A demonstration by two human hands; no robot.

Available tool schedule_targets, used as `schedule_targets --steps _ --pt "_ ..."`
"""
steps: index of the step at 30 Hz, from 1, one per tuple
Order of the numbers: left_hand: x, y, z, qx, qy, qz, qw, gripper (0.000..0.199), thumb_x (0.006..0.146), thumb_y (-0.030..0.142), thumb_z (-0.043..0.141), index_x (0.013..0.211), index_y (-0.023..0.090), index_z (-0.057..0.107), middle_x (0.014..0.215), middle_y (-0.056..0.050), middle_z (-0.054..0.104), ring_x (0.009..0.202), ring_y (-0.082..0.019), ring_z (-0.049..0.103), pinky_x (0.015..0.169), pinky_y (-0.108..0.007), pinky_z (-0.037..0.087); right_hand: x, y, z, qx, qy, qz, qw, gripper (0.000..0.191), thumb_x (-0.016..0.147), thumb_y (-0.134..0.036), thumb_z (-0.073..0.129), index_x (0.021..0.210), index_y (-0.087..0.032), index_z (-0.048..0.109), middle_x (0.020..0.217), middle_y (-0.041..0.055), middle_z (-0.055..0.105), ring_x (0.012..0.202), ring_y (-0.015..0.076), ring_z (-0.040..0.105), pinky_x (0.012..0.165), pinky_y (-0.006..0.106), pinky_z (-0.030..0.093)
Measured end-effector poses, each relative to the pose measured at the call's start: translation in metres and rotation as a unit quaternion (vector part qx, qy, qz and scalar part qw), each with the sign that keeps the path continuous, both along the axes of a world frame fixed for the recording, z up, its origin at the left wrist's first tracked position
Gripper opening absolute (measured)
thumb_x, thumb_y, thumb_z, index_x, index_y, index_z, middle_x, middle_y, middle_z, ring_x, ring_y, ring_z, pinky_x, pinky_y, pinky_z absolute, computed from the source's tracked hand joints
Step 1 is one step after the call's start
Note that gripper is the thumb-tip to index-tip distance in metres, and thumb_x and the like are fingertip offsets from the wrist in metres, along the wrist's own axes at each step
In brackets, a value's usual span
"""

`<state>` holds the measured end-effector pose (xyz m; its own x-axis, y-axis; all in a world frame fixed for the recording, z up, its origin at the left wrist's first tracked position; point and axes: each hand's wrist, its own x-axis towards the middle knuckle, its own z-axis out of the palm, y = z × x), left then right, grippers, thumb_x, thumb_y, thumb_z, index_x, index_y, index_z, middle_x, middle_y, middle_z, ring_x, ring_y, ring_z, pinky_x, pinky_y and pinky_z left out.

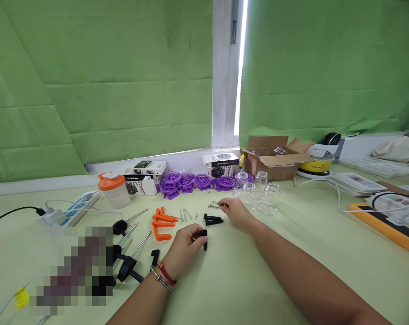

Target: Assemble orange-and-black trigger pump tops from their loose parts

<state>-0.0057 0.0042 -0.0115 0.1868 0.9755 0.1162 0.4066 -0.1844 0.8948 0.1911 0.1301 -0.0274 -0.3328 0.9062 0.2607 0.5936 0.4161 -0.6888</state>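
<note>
Seen from the head camera, a person works at a pale green table [245,280] in front of green blinds. The left hand [185,248], a red and a metal bracelet on its wrist, is closed around a small black plastic part [204,238], pinched at its upper end so the rest hangs just over the tabletop. The right hand [236,211] is stretched farther out, its fingertips drawn together at a small metal spring [213,205] lying on the table; whether it actually grips the spring cannot be told. Between the hands lies another black part [213,220]. To the left sit orange clips [162,223], loose screws [185,214] and black-handled rods [129,234]. Behind stand purple gear-like pieces [190,182], clear glass jars [258,192], an orange-lidded cup [114,189] and an open cardboard box [275,155].
</note>
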Motion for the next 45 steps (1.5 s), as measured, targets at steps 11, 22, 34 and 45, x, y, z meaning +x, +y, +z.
schedule_targets --steps 11,22,34,45 --pt "0.003 -0.002 0.007 -0.003 0.012 -0.002 1.0 0.015 0.075 0.03 0.056 0.078 0.016 0.059 0.065 0.001 0.052 0.061 -0.012 0.046 0.058 -0.023 0.037 -0.015 0.004 -0.008 0.026 -0.133 -0.036 0.99 0.019 0.078 -0.021 0.055 0.093 -0.019 0.067 0.097 0.0066 0.06 0.084 0.0174 0.056 0.072 0.026 0.037" --pt "0.003 -0.001 0.005 -0.006 0.021 -0.005 1.0 0.018 0.077 0.034 0.056 0.081 0.017 0.06 0.067 0.001 0.053 0.062 -0.012 0.047 0.059 -0.023 0.038 -0.008 0.003 -0.007 0.002 -0.092 -0.025 0.995 0.008 0.072 -0.013 0.058 0.074 -0.017 0.065 0.081 0.0052 0.064 0.077 0.0168 0.055 0.068 0.026 0.037" --pt "0.001 -0.001 0.005 0.002 0.028 -0.001 1.0 0.02 0.077 0.034 0.055 0.083 0.016 0.061 0.069 -0.001 0.056 0.063 -0.013 0.049 0.059 -0.024 0.039 -0.002 -0.026 0.024 -0.265 0.275 0.184 0.906 0.027 0.067 -0.035 0.067 0.079 -0.013 0.059 0.063 -0.0017 0.056 0.049 0.0062 0.044 0.049 0.022 0.034" --pt "0.001 -0.001 0.004 0.019 0.037 -0.009 0.999 0.017 0.077 0.032 0.054 0.081 0.017 0.061 0.071 -0.002 0.059 0.066 -0.014 0.052 0.062 -0.025 0.04 -0.009 -0.039 0.027 -0.291 0.286 0.239 0.881 0.045 0.07 -0.035 0.069 0.107 -0.017 0.05 0.075 0.0017 0.064 0.05 0.0059 0.045 0.049 0.021 0.035"
